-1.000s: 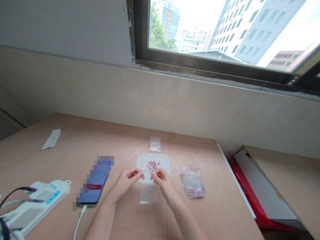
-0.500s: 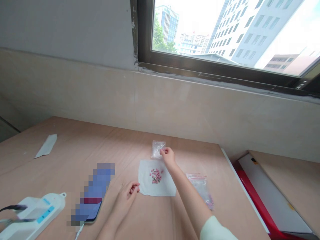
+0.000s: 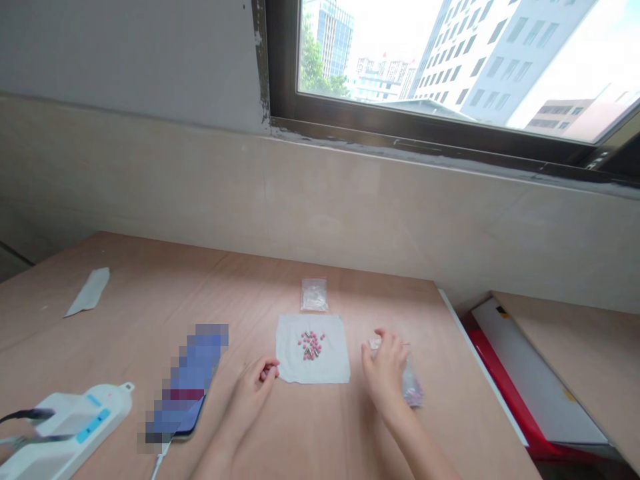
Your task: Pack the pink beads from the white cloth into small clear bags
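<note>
Plastic bag of pink beads (image 3: 411, 388), right of the white cloth (image 3: 313, 349), fingers of your right hand (image 3: 386, 370) over it, grip unclear, your left hand (image 3: 255, 390) loosely curled, empty, left of the cloth

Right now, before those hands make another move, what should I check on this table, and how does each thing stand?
1. Right hand gripping the plastic bag: cannot tell; it is on the bag but covers the top.
2. Bag's opening: cannot tell; the fingers hide it.
3. Left hand free: ok; it shows nothing held.
4. Pink beads gathered together: ok; they sit in one cluster in the middle of the white sheet.
5. Small clear bag apart from the beads: ok; it lies beyond the sheet's far edge.
</note>
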Demonstrator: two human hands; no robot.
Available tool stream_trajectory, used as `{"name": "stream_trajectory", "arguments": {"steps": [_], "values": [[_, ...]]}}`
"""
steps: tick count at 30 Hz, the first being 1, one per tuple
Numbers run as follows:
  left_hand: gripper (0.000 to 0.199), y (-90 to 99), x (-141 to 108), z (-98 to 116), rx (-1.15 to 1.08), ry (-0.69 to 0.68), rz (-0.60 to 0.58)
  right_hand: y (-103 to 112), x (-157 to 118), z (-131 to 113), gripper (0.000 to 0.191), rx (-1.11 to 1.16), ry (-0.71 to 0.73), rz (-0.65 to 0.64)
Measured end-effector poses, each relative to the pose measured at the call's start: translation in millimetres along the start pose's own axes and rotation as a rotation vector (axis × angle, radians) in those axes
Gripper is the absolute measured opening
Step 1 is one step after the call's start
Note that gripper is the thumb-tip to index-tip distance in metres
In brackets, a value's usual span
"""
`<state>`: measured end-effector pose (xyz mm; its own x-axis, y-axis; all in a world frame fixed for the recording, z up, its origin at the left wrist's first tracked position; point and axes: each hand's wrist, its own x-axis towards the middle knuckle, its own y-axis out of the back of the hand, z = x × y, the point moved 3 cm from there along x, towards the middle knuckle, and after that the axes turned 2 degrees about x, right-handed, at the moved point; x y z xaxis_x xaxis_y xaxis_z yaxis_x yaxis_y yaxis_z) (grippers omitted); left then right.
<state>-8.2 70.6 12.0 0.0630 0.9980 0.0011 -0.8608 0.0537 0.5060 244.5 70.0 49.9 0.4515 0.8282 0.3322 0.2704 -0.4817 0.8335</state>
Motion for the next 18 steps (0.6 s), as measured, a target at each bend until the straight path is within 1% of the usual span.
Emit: {"name": "stream_trajectory", "arguments": {"steps": [2,3,6,9,12,15,18], "values": [[0.017,-0.3,0,0,-0.002,-0.004,0.005,14,-20,27,0.032,-0.118,-0.061,0.017],[0.017,-0.5,1,-1,0.004,-0.007,0.007,19,-29,38,0.032,-0.138,-0.074,0.016],[0.019,-1.8,2,-3,0.055,-0.026,0.003,27,-45,57,0.027,-0.073,-0.071,-0.032],[0.022,-5.2,1,-3,0.121,-0.078,0.006,33,-49,60,0.023,0.049,-0.066,-0.096],[0.025,-11.9,-4,3,0.228,-0.212,0.019,40,-45,56,0.024,0.121,-0.073,-0.112],[0.030,-20.0,-12,9,0.328,-0.318,-0.007,51,-41,51,0.024,0.163,-0.089,-0.091],[0.032,-23.9,-17,10,0.372,-0.333,-0.038,66,-38,45,0.023,0.239,-0.145,-0.022]]}}
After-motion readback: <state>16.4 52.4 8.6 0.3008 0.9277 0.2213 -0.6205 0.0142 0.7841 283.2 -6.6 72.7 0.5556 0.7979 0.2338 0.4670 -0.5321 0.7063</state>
